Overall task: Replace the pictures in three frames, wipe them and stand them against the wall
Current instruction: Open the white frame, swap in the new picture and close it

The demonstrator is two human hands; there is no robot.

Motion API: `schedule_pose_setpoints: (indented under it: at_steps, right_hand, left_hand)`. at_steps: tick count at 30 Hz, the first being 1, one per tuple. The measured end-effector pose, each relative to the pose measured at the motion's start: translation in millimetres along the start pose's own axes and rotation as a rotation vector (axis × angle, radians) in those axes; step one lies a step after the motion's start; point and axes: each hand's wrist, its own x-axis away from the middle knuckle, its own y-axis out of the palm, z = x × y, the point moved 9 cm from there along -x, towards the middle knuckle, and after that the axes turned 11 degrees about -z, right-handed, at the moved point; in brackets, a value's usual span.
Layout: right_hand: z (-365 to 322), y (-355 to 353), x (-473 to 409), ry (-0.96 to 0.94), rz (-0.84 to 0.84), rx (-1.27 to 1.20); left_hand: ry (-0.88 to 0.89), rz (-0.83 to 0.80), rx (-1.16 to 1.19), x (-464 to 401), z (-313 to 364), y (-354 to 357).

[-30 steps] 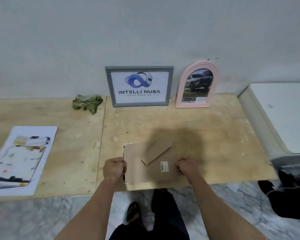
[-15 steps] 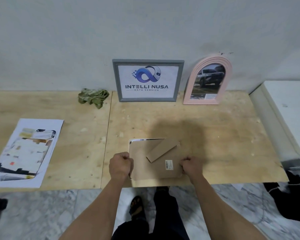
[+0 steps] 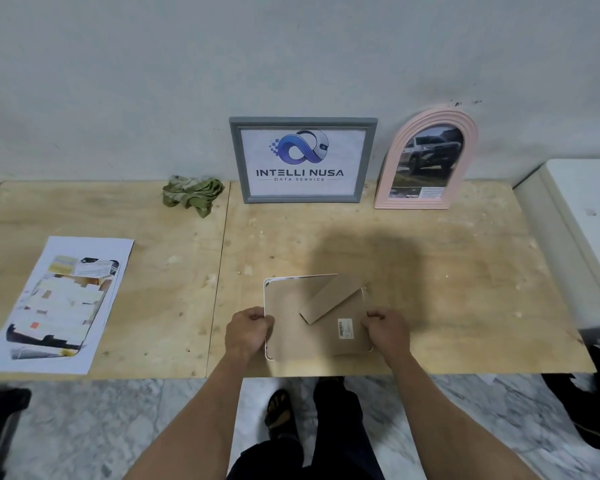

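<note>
A white-rimmed frame [image 3: 293, 327] lies face down near the front edge of the plywood table [image 3: 447, 271], its brown cardboard back and folded stand facing up. My left hand [image 3: 248, 330] grips its left edge with curled fingers. My right hand [image 3: 387, 329] grips its right edge the same way. A grey frame [image 3: 302, 160] with a logo print and a pink arched frame [image 3: 426, 159] with a car photo lean against the wall at the back. A crumpled green cloth [image 3: 193, 194] sits left of the grey frame.
A printed sheet [image 3: 59, 303] lies flat on the left part of the table. A white appliance [image 3: 579, 230] stands against the table's right end. Dark objects sit on the marble floor at both lower corners.
The view has shifted slightly, so the frames at the wall appear further right. Both hands stay on the edges of the face-down frame, which has barely moved.
</note>
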Motion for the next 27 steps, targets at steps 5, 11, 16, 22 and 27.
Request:
schedule_pose_setpoints:
  at_steps: [5, 11, 16, 22, 27]
  right_hand:
    - [5, 5, -8, 0.051, -0.110, -0.108]
    - [10, 12, -13, 0.120, -0.228, -0.261]
    - [5, 9, -10, 0.085, -0.214, -0.338]
    - [-17, 19, 8, 0.077, -0.386, -0.609]
    - [-35, 12, 19, 0.022, -0.351, -0.663]
  left_hand:
    - [-0.022, -0.134, 0.138, 2, -10, 1]
    - [-0.004, -0.105, 0.194, 6, -8, 0]
    - [0.002, -0.262, 0.266, 14, 1, 12]
    - [0.025, -0.331, 0.435, 19, 1, 10]
    - [0.090, -0.380, 0.427, 25, 5, 4]
